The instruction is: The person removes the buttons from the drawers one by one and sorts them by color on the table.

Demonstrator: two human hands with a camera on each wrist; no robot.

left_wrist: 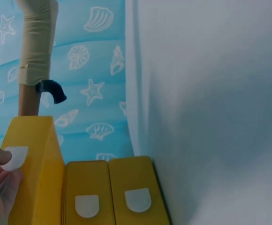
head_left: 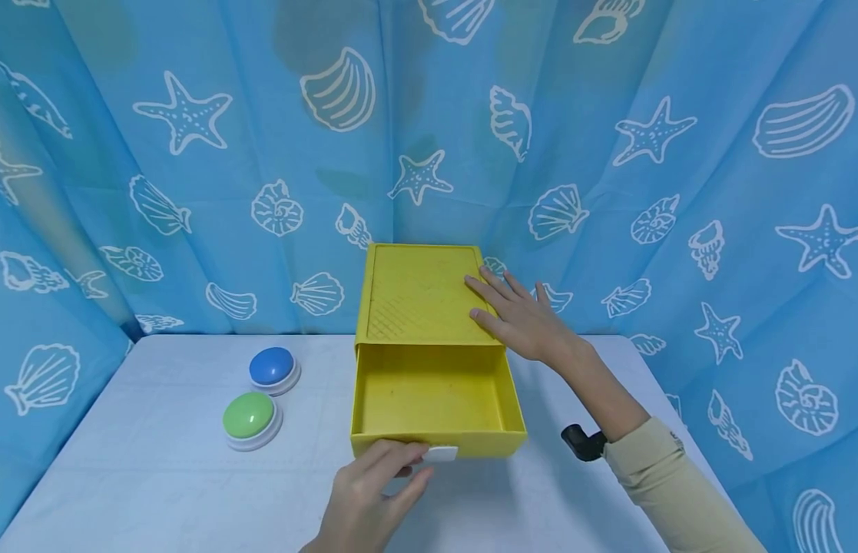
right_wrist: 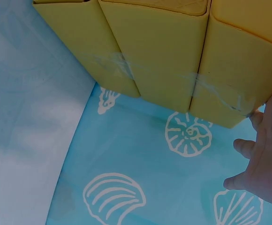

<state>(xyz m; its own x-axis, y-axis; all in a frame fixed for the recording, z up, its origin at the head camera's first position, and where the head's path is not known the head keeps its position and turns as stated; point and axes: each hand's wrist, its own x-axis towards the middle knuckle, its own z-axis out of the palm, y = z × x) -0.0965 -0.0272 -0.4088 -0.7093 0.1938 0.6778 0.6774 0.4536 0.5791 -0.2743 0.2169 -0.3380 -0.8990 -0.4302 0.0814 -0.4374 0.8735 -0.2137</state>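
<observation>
Curled fingers of the left hand (head_left: 366, 491) hold the white tab (head_left: 441, 454) on a yellow drawer's front. On the table (head_left: 180, 415), from the left, a green button (head_left: 247, 415) comes first, then a blue button (head_left: 272, 366) just behind it, to the right. Mid-table stands the yellow cabinet (head_left: 422, 296), in front of a blue curtain (head_left: 456, 92); its top drawer (head_left: 435, 399) is pulled well out, and two lower drawers (left_wrist: 87, 178), pushed in, show below it in the left wrist view. Right of these, the right hand (head_left: 521, 319) rests on the cabinet's top at the right edge, fingers spread wide. Beyond come a black device (head_left: 582, 443) at that wrist and a beige sleeve (head_left: 667, 476).
</observation>
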